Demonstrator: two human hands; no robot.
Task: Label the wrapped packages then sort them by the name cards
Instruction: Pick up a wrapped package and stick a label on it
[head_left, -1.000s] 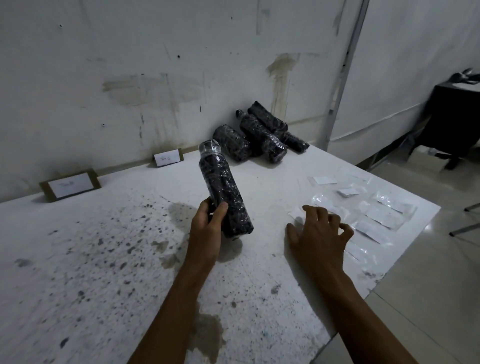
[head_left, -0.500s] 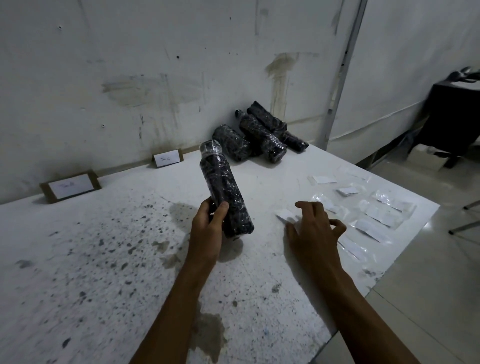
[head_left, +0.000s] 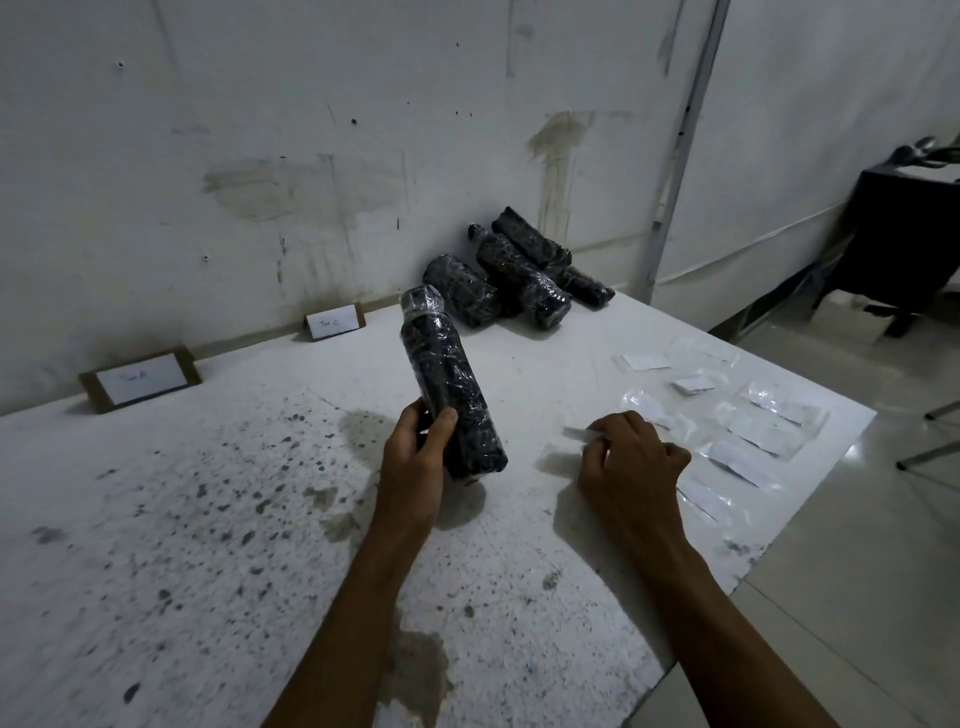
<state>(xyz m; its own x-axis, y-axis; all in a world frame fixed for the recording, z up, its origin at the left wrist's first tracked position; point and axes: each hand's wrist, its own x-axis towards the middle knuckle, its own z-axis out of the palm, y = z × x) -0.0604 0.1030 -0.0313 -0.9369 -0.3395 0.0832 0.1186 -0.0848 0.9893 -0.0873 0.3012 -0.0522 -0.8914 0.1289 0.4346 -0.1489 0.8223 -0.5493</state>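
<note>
The left hand grips the lower end of a black plastic-wrapped package, held tilted above the stained white table. The right hand, fingers curled, pinches a white label near the loose labels. More wrapped packages lie by the wall, name cards to their left
</note>
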